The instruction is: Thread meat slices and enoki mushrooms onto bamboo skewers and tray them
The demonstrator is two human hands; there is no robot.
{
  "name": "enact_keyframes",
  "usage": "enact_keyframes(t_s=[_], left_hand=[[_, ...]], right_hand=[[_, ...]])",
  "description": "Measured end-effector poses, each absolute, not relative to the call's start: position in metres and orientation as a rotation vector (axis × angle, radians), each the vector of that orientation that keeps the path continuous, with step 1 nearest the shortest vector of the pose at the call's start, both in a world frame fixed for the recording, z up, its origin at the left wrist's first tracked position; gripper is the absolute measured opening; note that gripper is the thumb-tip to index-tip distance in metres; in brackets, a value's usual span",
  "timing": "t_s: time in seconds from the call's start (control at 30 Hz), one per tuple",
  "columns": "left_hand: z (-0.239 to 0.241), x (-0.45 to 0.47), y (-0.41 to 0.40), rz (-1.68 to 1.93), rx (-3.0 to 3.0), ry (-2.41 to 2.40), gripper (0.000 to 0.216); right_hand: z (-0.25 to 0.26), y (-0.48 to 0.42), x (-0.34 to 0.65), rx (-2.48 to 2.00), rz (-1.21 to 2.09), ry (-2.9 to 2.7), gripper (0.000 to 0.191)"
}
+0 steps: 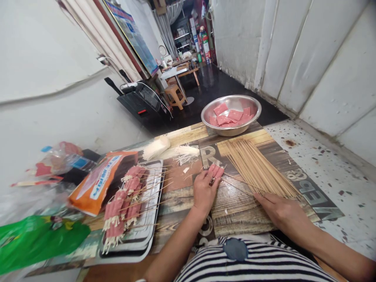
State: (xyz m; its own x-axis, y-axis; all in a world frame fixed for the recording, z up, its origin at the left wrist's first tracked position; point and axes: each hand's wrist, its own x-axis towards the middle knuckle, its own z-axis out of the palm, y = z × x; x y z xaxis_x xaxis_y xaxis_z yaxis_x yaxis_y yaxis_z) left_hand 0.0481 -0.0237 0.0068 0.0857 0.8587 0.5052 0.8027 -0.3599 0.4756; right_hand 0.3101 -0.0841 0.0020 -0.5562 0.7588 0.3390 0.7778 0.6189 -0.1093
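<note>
My left hand (204,191) is closed around pink meat rolls (216,170) with pale mushroom ends, near the middle of the wood-patterned table (179,201). Thin bamboo skewers (237,185) run from the rolls to my right hand (280,209), whose fingers pinch their other ends. Beside that hand lies a wide spread of bare bamboo skewers (255,166). Left of my left hand, a metal tray (152,196) carries several finished skewers of meat rolls (129,196), their sticks pointing right. Loose enoki mushrooms (188,151) and a larger enoki bunch (157,147) lie beyond my left hand.
A steel bowl (232,131) of flat pink meat slices (235,114) stands at the table's far edge. An orange packet (100,182), a green bag (41,239) and clear plastic crowd the left side. Farther back are a stool (175,96) and a small table.
</note>
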Motion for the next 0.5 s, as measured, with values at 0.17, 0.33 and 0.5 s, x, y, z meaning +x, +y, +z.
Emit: enact_keyframes(t_s=[0.17, 0.33, 0.5], left_hand=[[0.007, 0.048, -0.024, 1.132, 2.295, 1.74, 0.019], [0.007, 0.047, -0.024, 1.105, 2.299, 1.74, 0.023], [0.005, 0.047, -0.023, 1.063, 2.3, 1.778, 0.022]], right_hand=[[0.005, -0.078, 0.304, -1.169, -0.078, -2.486, 0.037], [-0.008, -0.074, 0.297, -1.164, -0.088, -2.443, 0.041], [-0.011, -0.068, 0.293, -1.111, -0.09, -2.455, 0.039]])
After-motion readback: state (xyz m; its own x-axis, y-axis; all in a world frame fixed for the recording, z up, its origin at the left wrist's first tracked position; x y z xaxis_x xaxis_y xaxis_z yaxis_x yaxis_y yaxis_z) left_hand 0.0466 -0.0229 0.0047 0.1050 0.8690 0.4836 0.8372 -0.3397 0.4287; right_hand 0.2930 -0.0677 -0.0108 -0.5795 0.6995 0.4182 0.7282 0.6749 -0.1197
